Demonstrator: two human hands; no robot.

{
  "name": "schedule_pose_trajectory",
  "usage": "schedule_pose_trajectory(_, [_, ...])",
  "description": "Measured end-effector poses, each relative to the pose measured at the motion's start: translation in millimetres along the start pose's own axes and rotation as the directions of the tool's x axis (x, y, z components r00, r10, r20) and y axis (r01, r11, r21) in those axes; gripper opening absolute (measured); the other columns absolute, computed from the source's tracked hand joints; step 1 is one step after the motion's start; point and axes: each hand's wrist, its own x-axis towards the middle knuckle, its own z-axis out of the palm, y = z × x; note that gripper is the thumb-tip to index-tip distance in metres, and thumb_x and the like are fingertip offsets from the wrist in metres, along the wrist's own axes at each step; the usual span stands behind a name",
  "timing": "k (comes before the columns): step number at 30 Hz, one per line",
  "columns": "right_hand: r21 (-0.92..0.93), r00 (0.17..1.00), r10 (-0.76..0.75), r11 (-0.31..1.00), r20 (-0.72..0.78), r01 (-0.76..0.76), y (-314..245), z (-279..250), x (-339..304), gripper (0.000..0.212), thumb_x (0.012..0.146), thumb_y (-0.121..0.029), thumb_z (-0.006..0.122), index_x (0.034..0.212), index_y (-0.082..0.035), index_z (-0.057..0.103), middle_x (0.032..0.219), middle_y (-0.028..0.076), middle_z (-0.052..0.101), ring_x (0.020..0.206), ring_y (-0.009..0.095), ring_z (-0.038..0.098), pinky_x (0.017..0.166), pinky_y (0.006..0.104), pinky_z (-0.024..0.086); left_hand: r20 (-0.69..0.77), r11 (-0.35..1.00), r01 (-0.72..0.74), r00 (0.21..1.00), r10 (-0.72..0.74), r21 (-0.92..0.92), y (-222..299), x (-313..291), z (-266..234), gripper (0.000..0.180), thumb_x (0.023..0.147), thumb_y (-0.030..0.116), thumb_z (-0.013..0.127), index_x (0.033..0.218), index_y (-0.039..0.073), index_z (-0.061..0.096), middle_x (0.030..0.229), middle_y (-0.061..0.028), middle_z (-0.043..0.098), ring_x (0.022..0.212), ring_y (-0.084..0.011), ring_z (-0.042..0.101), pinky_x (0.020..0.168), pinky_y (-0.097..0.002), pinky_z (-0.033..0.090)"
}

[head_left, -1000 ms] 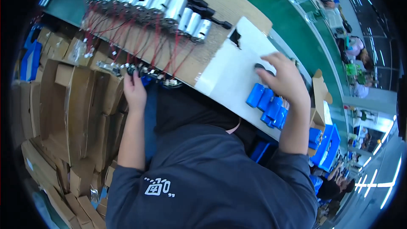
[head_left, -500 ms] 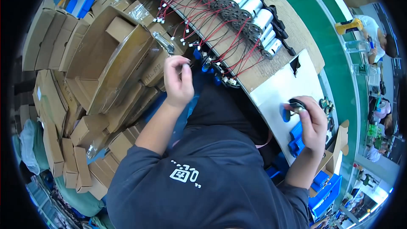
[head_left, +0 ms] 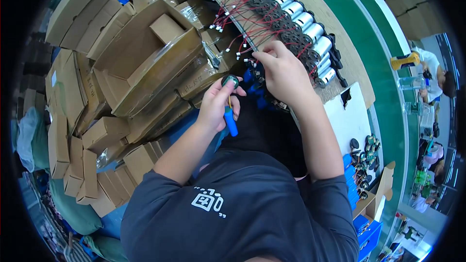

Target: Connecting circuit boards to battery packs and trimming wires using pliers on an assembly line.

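My left hand [head_left: 212,106] is closed on a small round circuit board [head_left: 230,81], which sits between the thumb and fingers. A blue cylindrical battery [head_left: 230,121] hangs below it on short thin wires. At the bench edge, my right hand [head_left: 284,73] is pinched beside the red and black leads with white connectors [head_left: 244,45]; whatever is between its fingertips is too small to make out. Beyond it stands a row of silver motors [head_left: 303,21] with dark round ends, their leads draped over the edge.
Cardboard boxes [head_left: 145,63] crowd the left side. On the bench's right part lie a white board [head_left: 335,116], blue batteries [head_left: 348,174] and several small round circuit boards [head_left: 371,148]. Across the green bench [head_left: 388,102], a yellow tool [head_left: 405,61] lies near another person.
The round board with its blue battery has passed from my right hand to my left, which was empty. My right hand has moved from the white board to the motor leads.
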Motion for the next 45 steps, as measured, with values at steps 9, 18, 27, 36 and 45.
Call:
schedule_pose_trajectory(9, [-0.004, 0.971, -0.237, 0.971, 0.042, 0.237, 32.2, 18.2, 24.5, 0.018, 0.085, -0.004, 0.068, 0.102, -0.003, 0.072, 0.097, 0.015, 0.068, 0.084, 0.031, 0.067, 0.074, 0.0345, 0.055, -0.177, 0.997, -0.059, 0.983, 0.048, -0.058, 14.9, 31.8, 3.5, 0.04, 0.105, 0.039, 0.045, 0.117, 0.003, 0.058, 0.082, -0.0053, 0.059, 0.054, -0.0127, 0.058, 0.043, -0.0263, 0.047])
schedule_pose_trajectory(18, [0.329, 0.994, -0.024, 0.943, -0.106, 0.058, 30.9, 23.9, 22.2, 0.013, 0.088, -0.005, 0.067, 0.099, 0.003, 0.069, 0.089, 0.014, 0.07, 0.079, 0.025, 0.069, 0.07, 0.0328, 0.054, -0.139, 0.903, -0.322, 0.918, 0.372, 0.286, 14.4, 58.2, 25.1, 0.035, 0.106, 0.035, 0.043, 0.112, 0.004, 0.058, 0.082, -0.0028, 0.056, 0.057, -0.0081, 0.052, 0.049, -0.0228, 0.046])
schedule_pose_trajectory(27, [0.387, 0.993, -0.058, 0.917, -0.103, 0.093, 33.6, 17.6, 19.1, 0.011, 0.09, -0.009, 0.063, 0.092, 0.001, 0.067, 0.082, 0.015, 0.064, 0.075, 0.031, 0.065, 0.068, 0.0381, 0.052, -0.025, 0.764, -0.384, 0.886, 0.463, 0.518, 11.0, 68.5, 31.7, 0.034, 0.107, 0.028, 0.042, 0.126, 0.003, 0.056, 0.085, -0.0011, 0.058, 0.064, -0.0051, 0.051, 0.054, -0.0202, 0.044])
schedule_pose_trajectory(36, [0.456, 0.998, -0.067, 0.889, 0.015, 0.053, 37.7, 14.3, 17.7, 0.012, 0.092, -0.009, 0.06, 0.089, 0.003, 0.063, 0.08, 0.014, 0.062, 0.073, 0.027, 0.061, 0.069, 0.0362, 0.049, -0.009, 0.735, -0.424, 0.864, 0.504, 0.529, 8.9, 65.5, 37.5, 0.028, 0.105, 0.017, 0.048, 0.122, -0.002, 0.058, 0.092, -0.0045, 0.055, 0.062, -0.0064, 0.053, 0.056, -0.0218, 0.044])
schedule_pose_trajectory(45, [0.469, 0.999, -0.029, 0.883, 0.04, 0.007, 37.7, 15.4, 21.7, 0.013, 0.092, -0.009, 0.062, 0.09, 0.003, 0.065, 0.079, 0.013, 0.063, 0.072, 0.026, 0.062, 0.069, 0.0345, 0.05, 0.153, 0.504, -0.508, 0.794, 0.588, 0.699, 24.7, 67.8, 29.6, 0.027, 0.104, 0.015, 0.05, 0.121, -0.003, 0.06, 0.092, -0.0066, 0.058, 0.061, -0.007, 0.054, 0.055, -0.0231, 0.045])
